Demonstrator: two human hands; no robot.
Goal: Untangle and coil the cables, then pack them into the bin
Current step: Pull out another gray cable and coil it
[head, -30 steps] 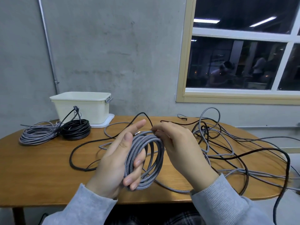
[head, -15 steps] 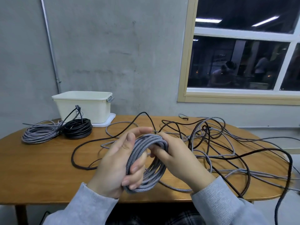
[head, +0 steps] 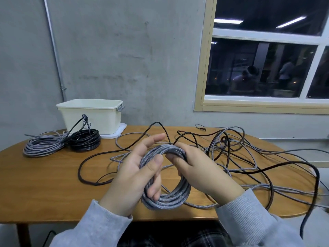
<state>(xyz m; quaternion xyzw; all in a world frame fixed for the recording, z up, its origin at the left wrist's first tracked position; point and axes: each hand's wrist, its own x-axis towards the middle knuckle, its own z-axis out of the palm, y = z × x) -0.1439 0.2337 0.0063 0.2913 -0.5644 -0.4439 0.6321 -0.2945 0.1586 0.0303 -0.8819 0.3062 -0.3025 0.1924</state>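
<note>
A grey braided cable coil (head: 170, 198) hangs above the near table edge between both hands. My left hand (head: 131, 177) holds its left side, thumb and lower fingers curled round the strands, upper fingers stretched out. My right hand (head: 197, 168) grips the top right of the coil, fingers wrapped over the strands. The coil's loose end trails right into a tangle of grey and black cables (head: 240, 154). A cream bin (head: 92, 114) stands at the back left. A finished grey coil (head: 42, 146) and a black coil (head: 84, 139) lie in front of it.
The wooden table (head: 44, 184) has a rounded edge at the right, where cables hang over (head: 315, 189). A long black cable (head: 92, 163) loops across the middle. The bin rests on a white lid (head: 117, 133). A concrete wall and a window stand behind.
My right hand has slid down onto the coil's top right, laying another loop on it. The coil has grown wider and the tangle has been drawn slightly toward me.
</note>
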